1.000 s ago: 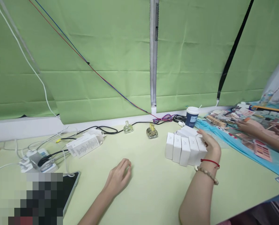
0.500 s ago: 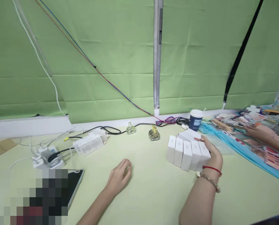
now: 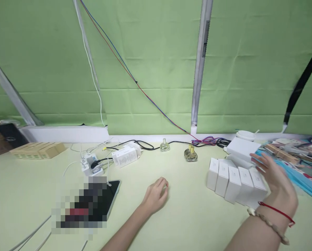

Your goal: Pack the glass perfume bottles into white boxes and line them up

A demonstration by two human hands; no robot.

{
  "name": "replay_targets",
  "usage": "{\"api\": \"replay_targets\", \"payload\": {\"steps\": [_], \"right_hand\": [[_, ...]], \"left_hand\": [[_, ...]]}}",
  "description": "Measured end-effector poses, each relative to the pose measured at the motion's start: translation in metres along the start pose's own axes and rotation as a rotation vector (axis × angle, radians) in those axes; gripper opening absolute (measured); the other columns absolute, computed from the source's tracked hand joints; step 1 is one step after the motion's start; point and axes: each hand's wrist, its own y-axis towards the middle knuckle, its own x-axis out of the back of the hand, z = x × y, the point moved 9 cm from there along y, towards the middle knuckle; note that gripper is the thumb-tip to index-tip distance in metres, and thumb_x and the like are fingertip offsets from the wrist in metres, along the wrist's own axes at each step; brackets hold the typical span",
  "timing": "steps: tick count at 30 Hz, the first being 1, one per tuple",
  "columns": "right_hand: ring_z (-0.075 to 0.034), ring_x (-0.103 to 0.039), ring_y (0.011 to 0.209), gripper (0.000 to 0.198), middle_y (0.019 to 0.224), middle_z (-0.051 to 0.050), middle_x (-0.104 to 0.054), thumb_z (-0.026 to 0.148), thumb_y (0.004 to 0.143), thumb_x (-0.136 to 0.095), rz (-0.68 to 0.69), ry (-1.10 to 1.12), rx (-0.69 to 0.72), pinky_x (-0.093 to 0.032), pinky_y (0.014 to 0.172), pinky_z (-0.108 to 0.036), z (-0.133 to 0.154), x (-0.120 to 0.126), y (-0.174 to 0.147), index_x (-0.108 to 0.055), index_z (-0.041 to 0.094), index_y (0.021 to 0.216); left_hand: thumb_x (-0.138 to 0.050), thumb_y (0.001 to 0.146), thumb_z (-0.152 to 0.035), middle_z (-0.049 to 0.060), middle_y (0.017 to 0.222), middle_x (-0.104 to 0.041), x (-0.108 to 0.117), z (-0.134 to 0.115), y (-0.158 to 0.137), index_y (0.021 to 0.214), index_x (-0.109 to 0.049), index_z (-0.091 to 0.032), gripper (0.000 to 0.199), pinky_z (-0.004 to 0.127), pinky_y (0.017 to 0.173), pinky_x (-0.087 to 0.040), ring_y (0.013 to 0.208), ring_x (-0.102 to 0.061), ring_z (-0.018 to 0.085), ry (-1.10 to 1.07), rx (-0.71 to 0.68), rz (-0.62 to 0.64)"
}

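Note:
My left hand [image 3: 156, 195] rests on the pale green table with its fingers loosely curled and nothing visible in them. Several small white boxes [image 3: 233, 181] stand upright side by side in a slanted row at the right. Just beyond the row, my right hand [image 3: 277, 179] is raised with its fingers stretched out. Its fingertips meet the right edge of another white box [image 3: 239, 151], tilted behind the row; whether they press on it I cannot tell. Two glass perfume bottles, a clear one [image 3: 164, 145] and a darker one with a gold top [image 3: 191, 154], stand near the wall.
A tablet [image 3: 111, 198] lies at left, partly blurred out. Around a power strip [image 3: 91, 164] run cables, beside an opened white carton [image 3: 126, 155]. Brown boxes [image 3: 38, 150] stand far left. A lidded cup [image 3: 247, 135] is partly hidden at right, near a blue sheet [image 3: 292, 174] with makeup items.
The view has swung left. My right hand has come off the row of boxes and opened. One white box behind the row now sits higher and covers most of the cup. My left hand stays curled.

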Motion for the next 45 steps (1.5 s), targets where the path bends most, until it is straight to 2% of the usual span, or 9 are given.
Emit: {"api": "replay_targets", "payload": {"steps": [3, 8, 14, 18, 24, 30, 35, 40, 45], "right_hand": [[-0.023, -0.054, 0.111, 0.029, 0.116, -0.009, -0.061, 0.042, 0.065, -0.065, -0.080, 0.290, 0.240, -0.040, 0.099, -0.032, 0.035, 0.011, -0.010, -0.068, 0.026, 0.090], [-0.024, -0.055, 0.110, 0.039, 0.109, -0.013, -0.065, 0.034, 0.063, -0.071, -0.213, 0.401, 0.644, -0.042, 0.097, -0.038, 0.097, 0.024, -0.067, -0.068, 0.018, 0.098], [-0.025, -0.061, 0.096, 0.026, 0.095, -0.008, -0.069, 0.034, 0.061, -0.070, 0.163, 0.110, 0.641, -0.050, 0.082, -0.039, 0.135, -0.041, -0.103, -0.072, 0.021, 0.084], [-0.024, -0.063, 0.086, 0.015, 0.089, -0.006, -0.070, 0.029, 0.067, -0.062, 0.551, -0.248, 0.791, -0.050, 0.077, -0.037, 0.137, -0.119, -0.125, -0.073, 0.020, 0.073], [-0.019, -0.063, 0.075, 0.020, 0.085, -0.004, -0.070, 0.018, 0.070, -0.054, 0.780, -0.342, 0.911, -0.050, 0.069, -0.031, 0.133, -0.187, -0.163, -0.071, 0.019, 0.081], [-0.018, -0.063, 0.078, 0.017, 0.083, -0.003, -0.070, 0.018, 0.075, -0.054, 0.948, -0.300, 1.018, -0.048, 0.071, -0.028, 0.135, -0.218, -0.215, -0.070, 0.021, 0.079], [-0.017, -0.062, 0.074, 0.016, 0.078, -0.001, -0.070, 0.015, 0.074, -0.059, 1.034, -0.418, 1.141, -0.044, 0.068, -0.028, 0.128, -0.244, -0.248, -0.072, 0.024, 0.074], [-0.016, -0.061, 0.069, 0.016, 0.073, -0.001, -0.068, 0.014, 0.073, -0.061, 0.992, -0.518, 1.140, -0.043, 0.064, -0.027, 0.126, -0.245, -0.252, -0.072, 0.025, 0.073], [-0.016, -0.064, 0.075, 0.017, 0.077, -0.001, -0.069, 0.015, 0.074, -0.057, 1.126, -0.437, 1.086, -0.047, 0.068, -0.026, 0.123, -0.237, -0.254, -0.070, 0.022, 0.081]], "left_hand": [[-0.033, 0.081, -0.014, 0.000, 0.086, -0.056, 0.000, -0.002, -0.001, 0.086, -0.047, -0.021, 0.016, 0.024, 0.063, -0.041, 0.063, -0.050, 0.010, 0.015, -0.016, -0.009], [-0.035, 0.079, -0.012, 0.001, 0.086, -0.057, 0.002, -0.003, -0.003, 0.087, -0.049, -0.021, 0.017, 0.024, 0.064, -0.041, 0.070, -0.053, 0.012, 0.020, -0.027, -0.039], [-0.035, 0.082, -0.018, 0.002, 0.085, -0.059, 0.007, 0.000, -0.003, 0.081, -0.058, -0.020, 0.023, 0.024, 0.069, -0.042, 0.077, -0.055, 0.013, -0.189, 0.087, -0.041], [-0.036, 0.086, -0.032, 0.005, 0.079, -0.060, 0.006, 0.009, -0.004, 0.069, -0.063, -0.019, 0.035, 0.025, 0.069, -0.043, 0.077, -0.055, 0.014, -0.491, 0.202, -0.044], [-0.030, 0.082, -0.060, 0.011, 0.069, -0.063, -0.016, 0.025, -0.002, 0.076, -0.068, -0.010, 0.063, 0.028, 0.060, -0.046, 0.067, -0.058, 0.018, -1.149, 0.418, 0.045], [-0.013, 0.075, -0.074, 0.018, 0.076, -0.067, -0.035, 0.027, 0.001, 0.100, -0.063, -0.003, 0.091, 0.032, 0.055, -0.047, 0.058, -0.064, 0.022, -1.556, 0.619, 0.232], [-0.011, 0.073, -0.076, 0.020, 0.085, -0.068, -0.021, 0.032, 0.001, 0.112, -0.057, -0.002, 0.096, 0.033, 0.057, -0.049, 0.064, -0.066, 0.027, -1.758, 0.671, 0.133], [-0.027, 0.079, -0.067, 0.019, 0.100, -0.066, -0.004, 0.043, 0.001, 0.113, -0.056, -0.003, 0.077, 0.031, 0.063, -0.052, 0.075, -0.067, 0.026, -1.843, 0.702, -0.025], [-0.043, 0.082, -0.035, 0.011, 0.099, -0.067, 0.004, 0.056, 0.003, 0.113, -0.053, -0.009, 0.042, 0.027, 0.065, -0.053, 0.078, -0.067, 0.021, -1.897, 0.711, -0.188]]}}
